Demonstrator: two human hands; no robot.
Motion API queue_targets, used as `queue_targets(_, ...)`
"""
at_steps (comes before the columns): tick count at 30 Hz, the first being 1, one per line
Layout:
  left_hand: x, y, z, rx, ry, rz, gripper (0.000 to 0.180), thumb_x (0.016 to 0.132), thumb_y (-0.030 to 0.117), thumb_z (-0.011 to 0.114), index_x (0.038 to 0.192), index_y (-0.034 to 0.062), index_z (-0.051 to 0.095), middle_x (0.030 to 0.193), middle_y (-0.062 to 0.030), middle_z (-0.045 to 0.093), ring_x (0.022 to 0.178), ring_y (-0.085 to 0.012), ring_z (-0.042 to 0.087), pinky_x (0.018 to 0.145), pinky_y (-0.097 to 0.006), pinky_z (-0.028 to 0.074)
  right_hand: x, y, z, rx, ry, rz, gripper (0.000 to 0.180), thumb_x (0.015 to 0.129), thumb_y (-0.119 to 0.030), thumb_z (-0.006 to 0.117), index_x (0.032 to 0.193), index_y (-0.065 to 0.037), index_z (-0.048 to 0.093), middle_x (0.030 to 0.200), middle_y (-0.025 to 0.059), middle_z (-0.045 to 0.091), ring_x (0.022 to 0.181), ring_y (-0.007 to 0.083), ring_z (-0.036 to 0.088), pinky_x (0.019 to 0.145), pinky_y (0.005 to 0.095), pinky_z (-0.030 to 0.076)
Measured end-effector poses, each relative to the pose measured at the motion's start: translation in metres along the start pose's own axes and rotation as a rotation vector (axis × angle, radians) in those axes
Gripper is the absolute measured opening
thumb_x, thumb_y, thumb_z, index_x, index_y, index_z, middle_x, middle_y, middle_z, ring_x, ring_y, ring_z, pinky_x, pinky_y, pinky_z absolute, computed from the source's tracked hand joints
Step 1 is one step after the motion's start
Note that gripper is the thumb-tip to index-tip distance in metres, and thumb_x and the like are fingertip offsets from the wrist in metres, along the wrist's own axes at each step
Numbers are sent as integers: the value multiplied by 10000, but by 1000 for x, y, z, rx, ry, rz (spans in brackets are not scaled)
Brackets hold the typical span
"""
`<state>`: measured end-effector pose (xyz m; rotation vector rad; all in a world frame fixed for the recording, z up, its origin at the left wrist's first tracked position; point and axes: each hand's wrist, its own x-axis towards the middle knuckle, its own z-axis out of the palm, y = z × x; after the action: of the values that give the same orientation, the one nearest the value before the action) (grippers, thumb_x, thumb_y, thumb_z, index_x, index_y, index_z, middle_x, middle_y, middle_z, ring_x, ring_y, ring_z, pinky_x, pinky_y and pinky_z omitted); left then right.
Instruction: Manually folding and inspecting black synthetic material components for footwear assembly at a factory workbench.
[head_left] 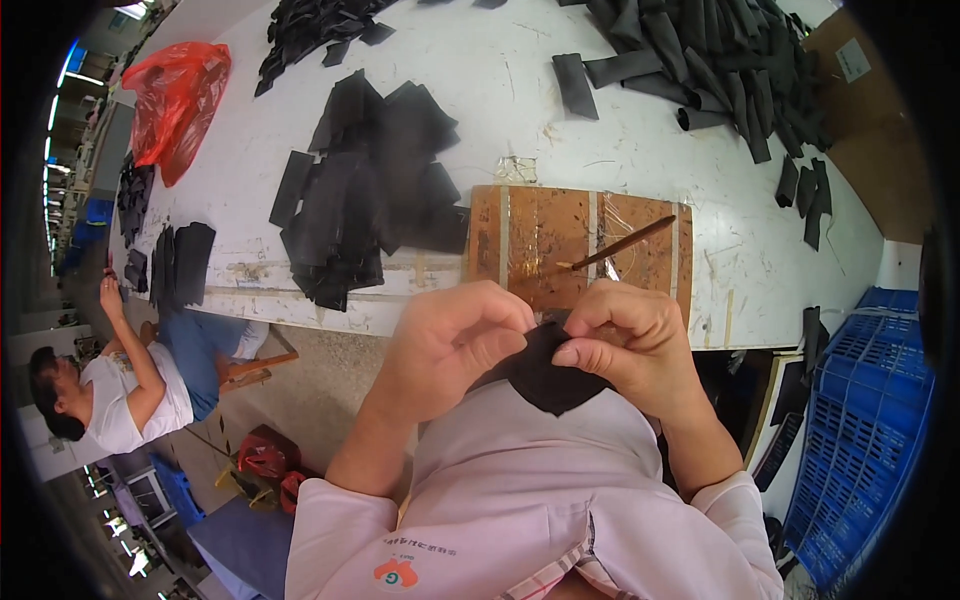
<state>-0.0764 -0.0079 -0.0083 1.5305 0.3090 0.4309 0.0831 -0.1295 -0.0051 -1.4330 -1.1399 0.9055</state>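
A small black fabric piece [558, 378] hangs in front of my chest, its lower edge coming to a blunt point. My left hand [462, 335] pinches its upper left edge between thumb and fingers. On the other side, my right hand [628, 335] has thumb and forefinger closed on the upper right edge. Just beyond my hands, a brown wooden board [490, 235] with tape strips lies at the table's near edge. Across it rests a slim dark stick [632, 240] with a pale tip. Left of the board is a heap of flat black fabric pieces [350, 190].
The white table [500, 90] also bears a pile of rolled black pieces [700, 60] beside a cardboard box [870, 130]. A red plastic bag [180, 105] lies far left. Blue crates [860, 420] stand at right. A person in a white shirt [160, 390] sits at left.
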Motion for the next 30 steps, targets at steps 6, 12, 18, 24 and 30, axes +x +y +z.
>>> queue_targets(6,-5,-7,16,-75,98,-55,83,824,71,562,824,-11,552,801,-43,585,710,-91,515,664,-212,417,-10,10,3,481,-46,266,126,725,-61,681,717,-31,558,682,-40,506,619,28,445,541,183,359)
queue_targets(12,0,5,19,-308,140,-301,127,846,96,542,891,-20,563,800,-39,584,702,-78,517,649,-200,420,-13,4,-2,269,-5,197,139,727,-113,680,721,-3,595,643,-4,537,585,65,465,528,206,376)
queue_targets(18,13,12,3,-359,-40,-421,182,828,127,572,919,-31,582,794,-47,604,686,-64,541,614,-181,433,-7,3,-9,66,-104,119,146,723,-122,667,738,7,600,614,46,555,575,149,520,539,261,415)
queue_targets(24,17,17,4,74,-191,-434,57,723,-3,551,768,-28,578,684,-55,591,632,-68,529,557,-214,414,-3,5,-12,-88,-230,5,153,685,-104,681,760,2,600,683,71,564,620,208,536,536,282,416)
queue_targets(30,-1,-4,43,129,324,-158,90,711,-25,620,771,5,559,663,-56,555,561,-86,513,503,-223,411,-16,-5,10,-570,378,-234,267,639,-108,720,848,-4,591,816,117,547,718,255,534,538,316,441)
